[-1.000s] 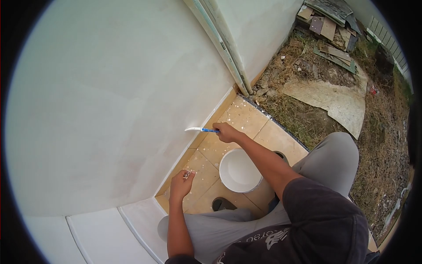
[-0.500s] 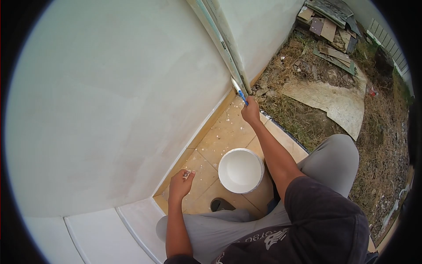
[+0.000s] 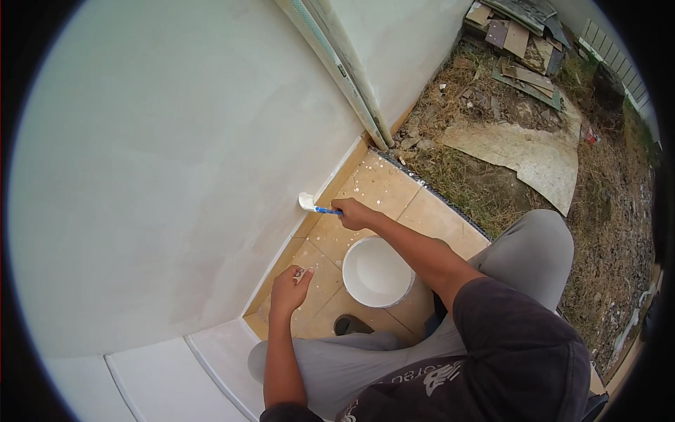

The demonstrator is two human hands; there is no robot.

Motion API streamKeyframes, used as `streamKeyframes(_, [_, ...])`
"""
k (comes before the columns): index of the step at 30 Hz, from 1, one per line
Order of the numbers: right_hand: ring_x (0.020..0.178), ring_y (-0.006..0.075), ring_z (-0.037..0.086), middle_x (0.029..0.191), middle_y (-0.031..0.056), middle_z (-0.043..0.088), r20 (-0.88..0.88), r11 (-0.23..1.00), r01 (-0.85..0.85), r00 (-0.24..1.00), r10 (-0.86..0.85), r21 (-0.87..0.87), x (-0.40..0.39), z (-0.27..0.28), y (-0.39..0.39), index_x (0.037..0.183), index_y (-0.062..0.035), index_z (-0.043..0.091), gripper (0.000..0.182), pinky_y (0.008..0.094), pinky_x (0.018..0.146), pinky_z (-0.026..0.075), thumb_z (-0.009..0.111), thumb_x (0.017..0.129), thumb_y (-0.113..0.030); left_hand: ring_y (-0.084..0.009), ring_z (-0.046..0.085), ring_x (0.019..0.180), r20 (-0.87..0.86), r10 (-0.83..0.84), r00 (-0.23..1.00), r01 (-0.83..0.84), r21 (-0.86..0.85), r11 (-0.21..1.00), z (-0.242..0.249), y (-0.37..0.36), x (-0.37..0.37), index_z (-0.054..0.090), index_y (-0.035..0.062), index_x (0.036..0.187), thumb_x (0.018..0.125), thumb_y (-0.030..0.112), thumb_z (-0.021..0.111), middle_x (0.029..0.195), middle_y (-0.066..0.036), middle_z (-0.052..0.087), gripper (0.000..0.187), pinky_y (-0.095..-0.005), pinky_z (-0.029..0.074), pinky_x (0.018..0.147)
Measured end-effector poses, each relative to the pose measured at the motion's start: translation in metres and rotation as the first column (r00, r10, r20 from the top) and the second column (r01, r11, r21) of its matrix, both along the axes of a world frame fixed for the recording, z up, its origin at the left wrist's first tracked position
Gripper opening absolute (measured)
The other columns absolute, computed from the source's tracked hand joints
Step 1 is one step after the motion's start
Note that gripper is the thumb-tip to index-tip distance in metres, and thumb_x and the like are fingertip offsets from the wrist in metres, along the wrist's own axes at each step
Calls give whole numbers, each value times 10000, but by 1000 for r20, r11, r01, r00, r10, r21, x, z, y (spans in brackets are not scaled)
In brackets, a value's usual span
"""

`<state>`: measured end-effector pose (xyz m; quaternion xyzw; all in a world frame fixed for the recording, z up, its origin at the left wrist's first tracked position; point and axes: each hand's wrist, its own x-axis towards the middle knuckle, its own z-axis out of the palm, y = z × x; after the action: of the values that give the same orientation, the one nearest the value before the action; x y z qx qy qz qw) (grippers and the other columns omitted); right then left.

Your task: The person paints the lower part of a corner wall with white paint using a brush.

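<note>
My right hand is closed around the blue handle of a paintbrush. White paint covers the brush's head, which is at the base of the white wall, just above the tan skirting. Below that hand, a round white bucket with white inside stands on the tiles. My left hand is held over the floor beside the skirting, left of the bucket. Its fingers are curled together with a small pale thing at their tips, too small to name.
Tan floor tiles carry white paint specks. Long pale poles lean in the wall corner. Past the tile edge lie dry grass, a flat board and a heap of scrap boards. A dark slipper shows near my leg.
My right hand has brought the paintbrush from the corner by the poles down and left along the wall's base. The left hand has barely moved. The view has shifted slightly.
</note>
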<state>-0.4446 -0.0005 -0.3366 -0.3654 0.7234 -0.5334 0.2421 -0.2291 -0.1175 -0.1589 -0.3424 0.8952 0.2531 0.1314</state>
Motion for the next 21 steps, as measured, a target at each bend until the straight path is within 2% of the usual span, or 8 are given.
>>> streamKeyframes(4, [758, 353, 598, 788, 186, 622, 8, 974, -228, 974, 228, -14, 9, 12, -7, 888, 0, 574, 139, 419, 667, 460, 546, 758, 41, -160, 604, 636, 24, -11, 1000, 11, -19, 1000, 0, 2, -4, 664, -26, 979, 859, 394, 662, 721, -109, 655, 437, -304, 474, 625])
streamKeyframes(6, [751, 349, 596, 786, 188, 620, -4, 972, -237, 972, 237, -11, 14, 15, -7, 886, 0, 576, 137, 417, 665, 461, 551, 756, 37, -157, 604, 645, 50, 0, 999, 1, -18, 1000, -1, 0, -2, 667, -24, 976, 861, 395, 663, 735, -109, 659, 434, -302, 476, 631])
streamKeyframes(7, [748, 347, 595, 784, 189, 618, -9, 970, -243, 970, 243, -8, 14, 17, -6, 885, 0, 577, 136, 416, 664, 461, 553, 756, 35, -199, 617, 643, 34, -8, 999, 8, -16, 1000, -4, -2, 0, 667, -20, 983, 852, 415, 663, 712, -130, 653, 455, -325, 480, 640])
streamKeyframes(9, [744, 347, 594, 782, 192, 619, 7, 999, -37, 999, 37, -20, -1, 14, 4, 885, 2, 580, 133, 417, 663, 462, 553, 758, 29, -284, 641, 638, -1, -15, 1000, 15, -12, 1000, -10, -6, 4, 667, -14, 999, 833, 454, 663, 667, -171, 643, 497, -371, 489, 659])
streamKeyframes(12, [742, 352, 599, 782, 203, 620, 33, 973, 232, 972, -232, 3, -45, 7, 30, 885, 9, 577, 126, 422, 667, 464, 546, 764, 22, -281, 640, 637, -5, 3, 1000, -3, -14, 1000, -9, -6, 7, 668, -15, 993, 833, 456, 662, 663, -169, 639, 498, -371, 488, 655])
streamKeyframes(14, [769, 380, 607, 799, 220, 623, 10, 921, 387, 922, -388, 31, -70, 9, 52, 888, 11, 575, 117, 432, 689, 469, 547, 775, 13, -285, 641, 645, 9, 3, 1000, -3, -4, 1000, -8, -7, 8, 667, -16, 1002, 833, 454, 662, 684, -177, 647, 500, -372, 489, 659])
streamKeyframes(16, [798, 409, 611, 815, 238, 621, -55, 813, 582, 812, -581, 13, -83, 8, 62, 887, 10, 575, 110, 445, 698, 471, 553, 780, 9, -289, 643, 657, 16, 2, 1000, -2, -4, 1000, -7, -6, 6, 665, -18, 1010, 835, 452, 661, 714, -186, 655, 502, -373, 492, 664])
streamKeyframes(21, [855, 454, 606, 838, 266, 618, -68, 661, 749, 663, -745, 53, -83, 15, 67, 943, 10, 560, 152, 474, 731, 468, 545, 792, 18, -296, 657, 730, 9, -6, 1000, 6, -5, 1000, -3, 0, -2, 664, -22, 1028, 839, 448, 655, 861, -220, 679, 507, -379, 504, 700])
